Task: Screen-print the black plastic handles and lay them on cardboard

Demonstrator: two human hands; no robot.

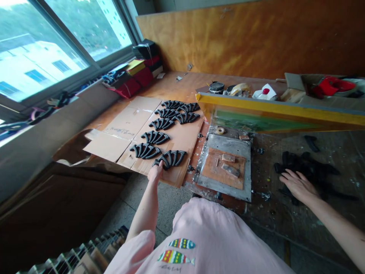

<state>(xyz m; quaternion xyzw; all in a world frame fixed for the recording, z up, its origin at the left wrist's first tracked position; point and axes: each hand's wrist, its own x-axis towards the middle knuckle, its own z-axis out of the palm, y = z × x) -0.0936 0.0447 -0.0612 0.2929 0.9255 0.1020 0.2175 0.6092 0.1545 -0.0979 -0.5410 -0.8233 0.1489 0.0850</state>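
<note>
My left hand (155,172) is at the near edge of a cardboard sheet (173,178), its fingers closed on the end of a black curved handle-like piece in the nearest fan-shaped group (172,158). Several more groups of these black pieces (155,137) lie fanned out in rows on the cardboard. On the right, my right hand (298,184) rests with fingers stretched over a loose pile of similar black pieces (310,165). Its fingertips touch the pile's near left side. One separate black piece (311,143) lies just beyond.
Between my hands sits a metal plate (228,142) with a brown board (212,177) and small blocks. A yellow-edged screen frame (273,108) slants above the table. Tape (220,130), a dark tin (216,88) and a cardboard box (295,82) stand farther back. Windows (94,30) are at left.
</note>
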